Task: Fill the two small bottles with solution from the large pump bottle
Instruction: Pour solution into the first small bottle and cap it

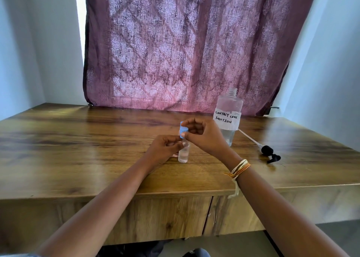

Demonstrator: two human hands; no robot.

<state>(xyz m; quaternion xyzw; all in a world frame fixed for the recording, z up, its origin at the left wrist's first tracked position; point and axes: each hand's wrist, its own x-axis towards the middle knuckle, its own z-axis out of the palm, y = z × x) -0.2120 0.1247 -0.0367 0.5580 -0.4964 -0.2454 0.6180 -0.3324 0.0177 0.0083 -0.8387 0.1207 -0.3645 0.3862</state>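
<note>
The big wood table (97, 149) fills most of the view, w/ a purple curtain (185, 48) hanging behind it. On the table, back and to the right, stands the large bottle (229, 116), clear, w/ a paper label that says contact lens solution. Its top is open, no pump on it, and it looks partly full of clear liquid. The pump (269, 153), black head w/ a long white tube, lies flat on the table just to the right of it. Only 1 small bottle (183, 153) shows; it stands upright near the middle of the table, in front of the big one, and it looks nearly full of clear liquid. The 2nd small bottle is not in view. The left hand (165, 149) has its fingers curled round the small bottle, holding it steady on the table. The right hand (202, 133) pinches a small blue cap (183, 131) w/ thumb and fingers, right at the top of the small bottle. Can't tell if the cap is going on or coming off, but since the bottle looks full, my guess is it's the capping step. Next move prob needs a straight, gentle twist while the left hand keeps the bottle from tipping, so nothing spills.
</note>
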